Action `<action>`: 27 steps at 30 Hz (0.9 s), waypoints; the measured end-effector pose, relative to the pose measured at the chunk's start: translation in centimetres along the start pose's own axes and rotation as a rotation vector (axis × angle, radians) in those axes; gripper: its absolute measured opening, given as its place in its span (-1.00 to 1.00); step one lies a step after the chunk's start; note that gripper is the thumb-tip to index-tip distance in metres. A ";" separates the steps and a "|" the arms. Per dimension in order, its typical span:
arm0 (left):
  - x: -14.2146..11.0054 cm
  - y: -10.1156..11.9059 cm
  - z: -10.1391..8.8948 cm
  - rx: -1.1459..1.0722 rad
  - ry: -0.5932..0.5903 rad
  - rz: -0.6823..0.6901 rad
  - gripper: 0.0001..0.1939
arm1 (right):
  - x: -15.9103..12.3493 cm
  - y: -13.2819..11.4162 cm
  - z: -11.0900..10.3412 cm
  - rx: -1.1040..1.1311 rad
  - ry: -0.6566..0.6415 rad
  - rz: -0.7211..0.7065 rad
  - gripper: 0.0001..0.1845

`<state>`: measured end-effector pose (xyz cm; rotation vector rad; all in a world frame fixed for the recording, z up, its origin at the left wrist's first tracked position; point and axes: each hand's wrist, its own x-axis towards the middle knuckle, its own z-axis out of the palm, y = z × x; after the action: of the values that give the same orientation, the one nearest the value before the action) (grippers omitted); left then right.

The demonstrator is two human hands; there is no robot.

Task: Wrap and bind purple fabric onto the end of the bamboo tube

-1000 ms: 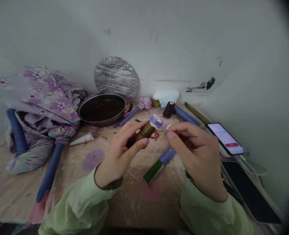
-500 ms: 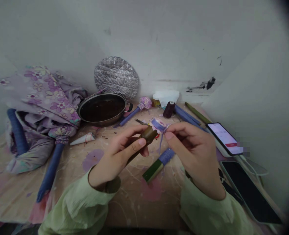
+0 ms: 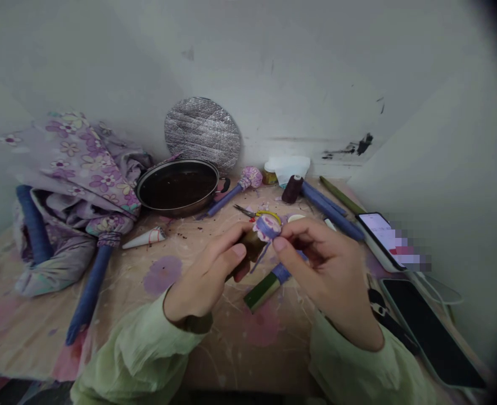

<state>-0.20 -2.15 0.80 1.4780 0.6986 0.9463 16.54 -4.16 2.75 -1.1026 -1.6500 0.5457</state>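
One brown bamboo stick (image 3: 254, 247) in L hand (image 3: 208, 270), gripped above the counter (image 3: 215, 349), top end up & to the R. On that end, frilly pink cloth (image 3: 271, 219) w/ a purple strip (image 3: 267, 228) round it. Pinched in R hand (image 3: 337, 264): edge of the strip, w/ a loose tail hanging down. Just below, lying on the counter: green bamboo pc. (image 3: 260, 293) w/ blue wrap (image 3: 281, 274). Behind: scissors (image 3: 260, 213) w/ yellow handles, dark thread cone (image 3: 292, 190), round black pan (image 3: 176, 191). Far R: lit phone (image 3: 377, 233) & dark phone (image 3: 432, 329).
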 end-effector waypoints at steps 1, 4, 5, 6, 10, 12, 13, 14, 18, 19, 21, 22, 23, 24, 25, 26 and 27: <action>0.0 0.0 0.0 0.032 -0.001 0.017 -0.59 | -0.1 0.1 0.2 0.005 -0.011 -0.006 -0.91; 0.3 0.0 0.0 0.179 0.029 0.043 -0.60 | -0.2 0.3 1.0 0.029 -0.043 -0.018 -0.92; 0.4 0.1 0.0 0.233 0.044 0.039 -0.62 | -0.3 0.4 1.2 0.036 -0.046 -0.024 -0.93; 0.5 0.2 0.0 0.283 0.059 0.037 -0.64 | -0.3 0.3 1.5 0.043 -0.045 -0.027 -0.93; 0.5 0.7 -0.3 0.414 0.083 0.061 -0.61 | -0.3 0.1 1.5 0.065 -0.065 -0.050 -0.96; 0.4 1.0 -0.6 0.439 0.082 0.085 -0.59 | -0.1 0.5 0.4 0.015 -0.068 -0.032 -0.92; 0.3 1.1 -0.7 0.447 0.081 0.095 -0.58 | 0.0 0.9 -0.5 -0.043 -0.053 -0.002 -0.83; 0.2 1.2 -0.8 0.453 0.082 0.107 -0.57 | 0.1 1.5 -1.4 -0.112 -0.021 0.026 -0.78; -0.3 1.6 -1.1 0.425 0.083 0.129 -0.55 | -0.5 5.6 -4.5 -0.381 -0.001 0.040 -0.79; -0.5 1.7 -1.0 0.397 0.075 0.126 -0.55 | -0.9 6.9 -4.6 -0.434 -0.121 0.042 -0.77; -0.9 1.9 -1.0 0.323 0.053 0.112 -0.55 | -1.9 9.7 -4.1 -0.525 -0.347 0.018 -0.67; -1.1 2.0 -0.9 0.283 0.046 0.104 -0.55 | -2.5 11.0 -3.6 -0.576 -0.424 0.022 -0.61; -1.4 2.2 -0.8 0.242 0.045 0.099 -0.55 | -3.0 12.2 -2.9 -0.624 -0.478 0.041 -0.55; -1.7 2.4 -0.7 0.207 0.049 0.094 -0.55 | -3.5 13.3 -2.3 -0.639 -0.498 0.055 -0.52; -2.0 2.6 -0.7 0.180 0.057 0.088 -0.55 | -3.8 14.2 -1.7 -0.653 -0.497 0.066 -0.51; -2.3 2.9 -0.7 0.158 0.068 0.086 -0.55 | -3.9 14.9 -1.2 -0.664 -0.492 0.073 -0.51; -2.6 3.1 -0.8 0.141 0.080 0.089 -0.55 | -3.9 15.4 -0.9 -0.675 -0.485 0.080 -0.52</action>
<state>-2.47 -4.44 3.44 1.6132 0.7764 1.0466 23.62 -0.36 -11.02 -1.6143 -2.3153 0.3182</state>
